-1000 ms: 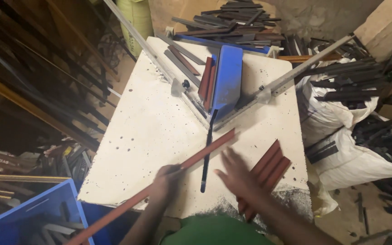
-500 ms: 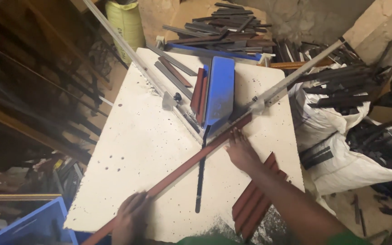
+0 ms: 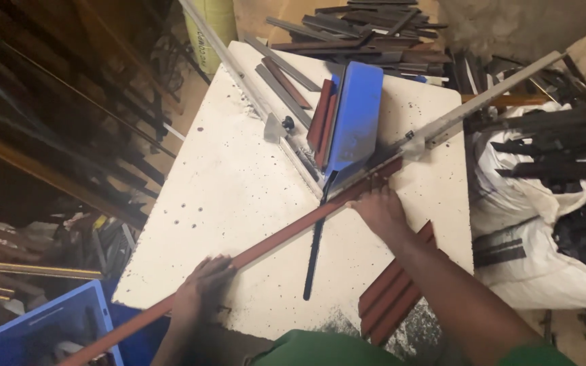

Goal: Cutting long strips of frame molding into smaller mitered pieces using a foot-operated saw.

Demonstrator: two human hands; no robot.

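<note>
A long reddish-brown strip [image 3: 286, 234] lies slantwise across the white speckled table [image 3: 239, 183], its far end against the grey metal fence [image 3: 456, 118] by the blue cutter blade cover [image 3: 355, 118]. My left hand [image 3: 201, 291] rests on the strip near the table's front edge. My right hand [image 3: 378, 210] presses on the strip close to the cutter. The cutter's black handle [image 3: 315, 254] points toward me between my hands.
Short reddish-brown pieces [image 3: 395, 291] lie stacked at the table's front right. More cut strips [image 3: 320, 122] sit left of the blade cover. Dark scrap strips [image 3: 367, 27] pile up behind. White sacks [image 3: 530, 203] stand on the right, a blue crate [image 3: 42, 332] at lower left.
The strip has slid forward until its far end sits against the fence by the cutter. My right hand moved up along it toward the cutter; my left hand stayed near the front edge.
</note>
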